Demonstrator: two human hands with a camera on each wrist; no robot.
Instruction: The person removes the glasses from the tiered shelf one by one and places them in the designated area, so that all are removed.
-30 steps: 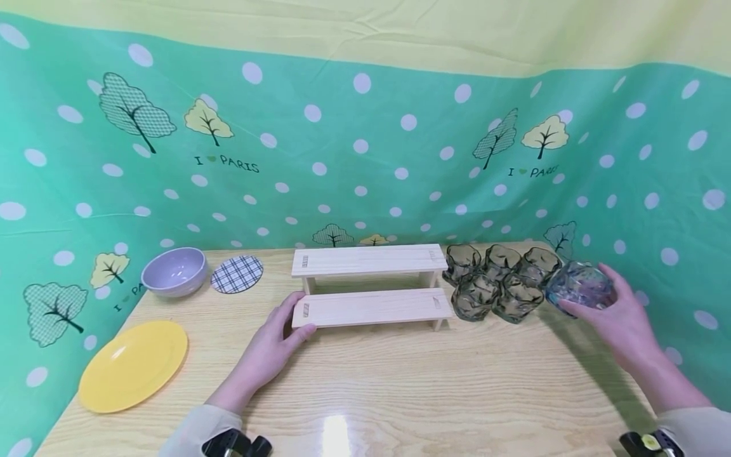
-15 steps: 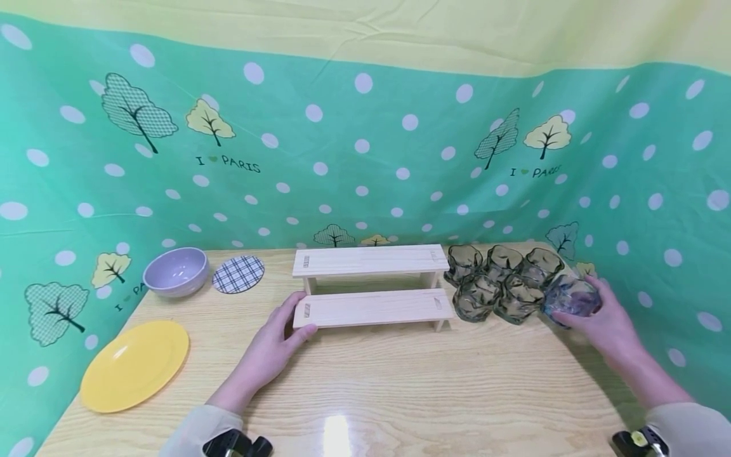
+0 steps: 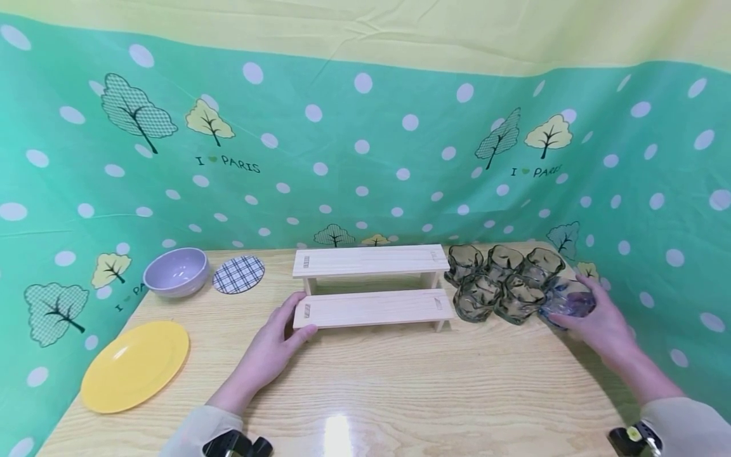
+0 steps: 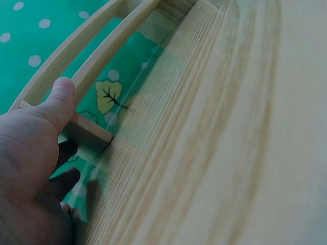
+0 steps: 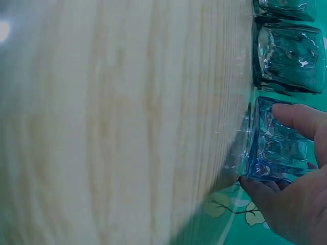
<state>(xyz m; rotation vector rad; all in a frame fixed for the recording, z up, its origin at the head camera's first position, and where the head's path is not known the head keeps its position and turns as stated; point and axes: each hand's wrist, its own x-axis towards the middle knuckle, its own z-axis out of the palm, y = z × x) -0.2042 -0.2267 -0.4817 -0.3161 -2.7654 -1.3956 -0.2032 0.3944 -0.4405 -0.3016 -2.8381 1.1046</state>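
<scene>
At the table's right side my right hand (image 3: 608, 324) grips a bluish clear glass cup (image 3: 571, 297), thumb on the near side and fingers on the far side. The cup stands right at a cluster of several smoky-brown wavy glass cups (image 3: 518, 298). In the right wrist view the blue cup (image 5: 281, 145) looks upright at table level. A two-tier wooden shelf (image 3: 371, 309) occupies the middle back. My left hand (image 3: 274, 336) holds the left end of its lower step, thumb at the front edge. The left wrist view shows the thumb against the shelf's wood (image 4: 92, 130).
To the left are a purple bowl (image 3: 176, 273), a round checked coaster (image 3: 238, 275) and a yellow oval plate (image 3: 135, 367). A green dotted cloth (image 3: 342, 146) hangs behind the wooden table (image 3: 422, 393) and along both sides.
My right hand has moved left and slightly down with the blue glass cup, bringing it against the brown cups. The left hand stays on the shelf.
</scene>
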